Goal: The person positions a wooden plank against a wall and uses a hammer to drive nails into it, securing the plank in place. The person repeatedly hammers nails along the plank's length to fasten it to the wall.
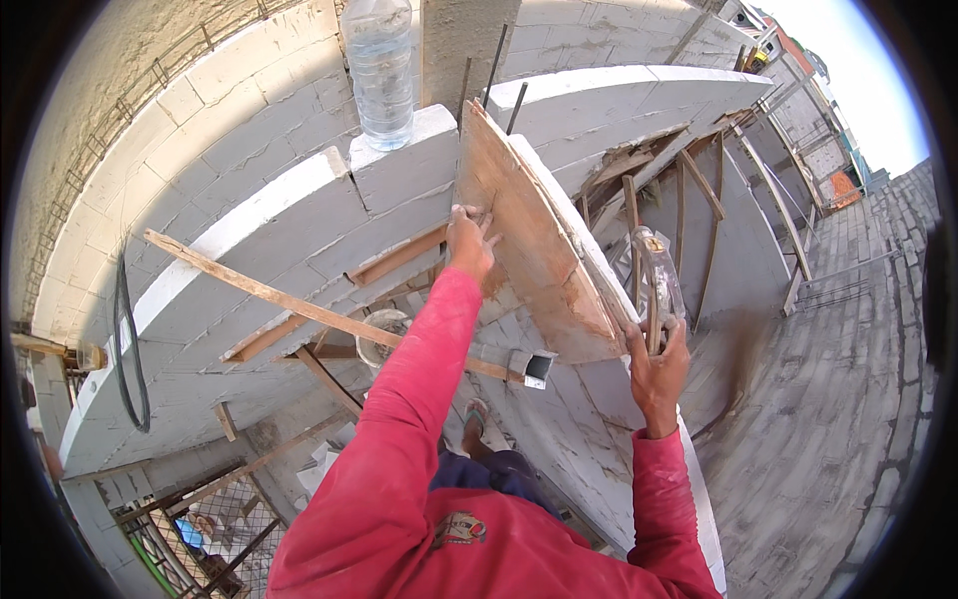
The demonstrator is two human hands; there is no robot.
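Note:
A plywood board [534,240], smeared with dried mortar, stands tilted in a gap between pale block walls. My left hand [469,243] is at its left edge, thumb and fingers against the wood, apparently gripping it. By the board's lower right corner, my right hand [659,374] is closed around the lower end of a shiny, partly see-through tool [659,275] with a brownish strip; its exact kind cannot be made out. Below my left forearm a square hollow tube [539,369] points right, and a long wooden batten [259,288] runs behind that arm.
A large clear plastic bottle [381,80] stands on the block wall [239,215]. Thin steel bars [496,65] stick up behind the board. A bucket [384,334] is partly hidden by my arm. Wooden props [704,185] stand at right, and a mesh [225,529] lies low at left.

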